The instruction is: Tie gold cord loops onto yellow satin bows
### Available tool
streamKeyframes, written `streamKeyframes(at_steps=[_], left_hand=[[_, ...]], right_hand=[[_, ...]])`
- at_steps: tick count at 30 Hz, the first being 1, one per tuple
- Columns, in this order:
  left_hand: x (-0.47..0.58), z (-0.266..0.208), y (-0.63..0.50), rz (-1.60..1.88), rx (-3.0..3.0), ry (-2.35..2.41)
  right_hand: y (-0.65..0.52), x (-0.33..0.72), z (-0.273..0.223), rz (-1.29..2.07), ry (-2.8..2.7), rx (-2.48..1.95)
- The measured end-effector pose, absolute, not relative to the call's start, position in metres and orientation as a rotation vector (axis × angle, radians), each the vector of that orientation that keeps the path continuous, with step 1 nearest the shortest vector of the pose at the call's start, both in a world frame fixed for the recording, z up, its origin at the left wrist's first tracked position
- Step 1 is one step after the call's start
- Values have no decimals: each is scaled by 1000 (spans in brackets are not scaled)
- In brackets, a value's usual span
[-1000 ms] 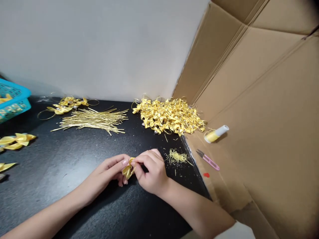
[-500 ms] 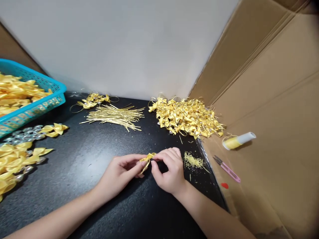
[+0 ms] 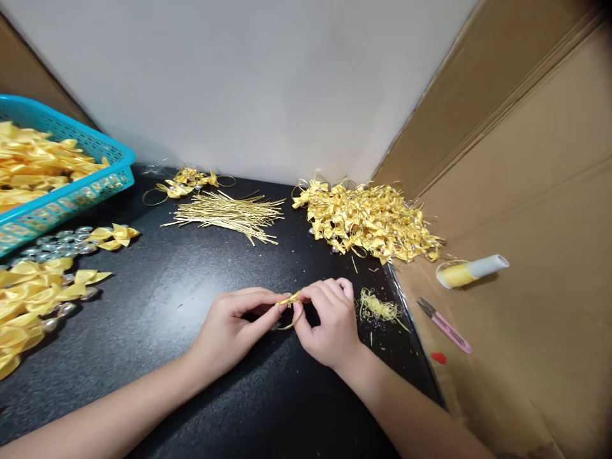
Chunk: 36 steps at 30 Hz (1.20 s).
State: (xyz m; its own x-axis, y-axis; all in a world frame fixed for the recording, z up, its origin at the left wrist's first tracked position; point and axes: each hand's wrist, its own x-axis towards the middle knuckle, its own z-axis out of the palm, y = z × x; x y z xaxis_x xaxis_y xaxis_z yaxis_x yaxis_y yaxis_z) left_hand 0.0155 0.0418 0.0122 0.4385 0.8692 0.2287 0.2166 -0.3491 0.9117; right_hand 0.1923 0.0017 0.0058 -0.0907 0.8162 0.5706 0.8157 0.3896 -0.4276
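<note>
Fingertips (image 3: 274, 315) of the inward-turned left hand (image 3: 232, 328) and right hand (image 3: 332, 325) pinched a glossy yellow ribbon bow (image 3: 289, 299), less visible than a second earlier.

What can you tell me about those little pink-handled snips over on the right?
The small pink-handled metal-bladed snips lie flat on a sheet of brown cardboard. Their slim pink handle looks like plastic; their dark pointed blades look like metal and point away, toward the left. Whether they are fully shut is too small to tell. Only the cardboard visibly touches them.
</note>
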Motion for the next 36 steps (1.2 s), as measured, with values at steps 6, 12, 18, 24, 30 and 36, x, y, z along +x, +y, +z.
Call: streamKeyframes(at_steps=[6, 12, 18, 24, 30, 36], left_hand=[[16, 7, 40, 1036, 1919, 875], [16, 7, 40, 992, 1874, 911], [15, 7, 39, 736, 1639, 965], [14, 9, 42, 621, 1510, 978], [13, 10, 48, 625, 1479, 905], [13, 4, 41, 844, 1624, 962]], right_hand=[[2, 192, 5, -23, -1977, -1439], [2, 191, 3, -15, -2019, -1407], [5, 193, 3, 109, -1953, -1323], [6, 196, 5, 178, -1922, -1292], [6, 199, 7, 485, -1853, -1281], [4, 196, 7, 551, -1805, -1308]])
